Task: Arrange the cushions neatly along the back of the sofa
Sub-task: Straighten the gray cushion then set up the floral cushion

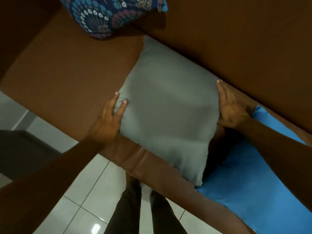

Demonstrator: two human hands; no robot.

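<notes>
A plain grey cushion [167,105] lies on the brown sofa seat [70,71], its far edge against the sofa back [236,39]. My left hand [108,122] grips its left edge, fingers pressing into the fabric. On the cushion's right edge, my right hand [231,108] is clasped near the backrest. A dark blue patterned cushion [104,14] leans at the top, near the corner of the back. A bright blue cushion [249,179] lies on the seat to the right, partly under the grey one and my right forearm.
The sofa's front edge [135,159] runs diagonally below my arms. White floor tiles [81,196] and my legs [135,208] show beneath. A dark low object [22,149] stands on the floor at the left.
</notes>
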